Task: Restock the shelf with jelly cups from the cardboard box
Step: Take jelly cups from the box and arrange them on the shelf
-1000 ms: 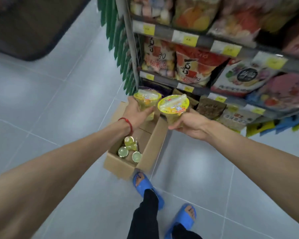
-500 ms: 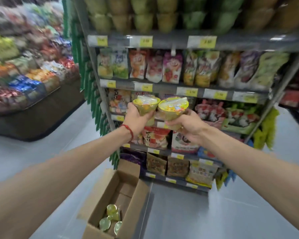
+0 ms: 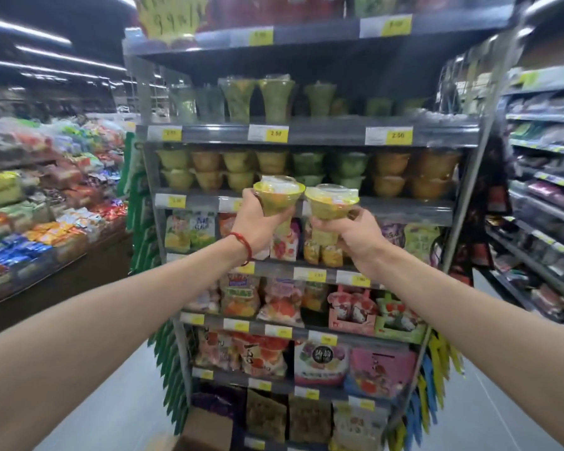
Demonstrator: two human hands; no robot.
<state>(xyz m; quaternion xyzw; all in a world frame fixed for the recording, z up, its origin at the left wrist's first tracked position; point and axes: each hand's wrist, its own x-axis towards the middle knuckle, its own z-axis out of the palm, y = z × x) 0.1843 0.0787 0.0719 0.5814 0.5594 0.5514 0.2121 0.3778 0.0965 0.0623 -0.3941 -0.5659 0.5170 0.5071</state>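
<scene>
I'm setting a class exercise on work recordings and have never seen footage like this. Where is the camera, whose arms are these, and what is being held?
There is no machine here. The one camera sits on a person's head and looks forward and down, so the two bare arms are the wearer's own. The left hand, with a red cord at its wrist, grips a jelly cup. The right hand grips a second jelly cup. Both are held up in front of a shelf rack, level with a row of stacked cups of a similar kind. Snack bags fill the lower shelves. A corner of the cardboard box shows on the floor at the bottom edge.
</scene>
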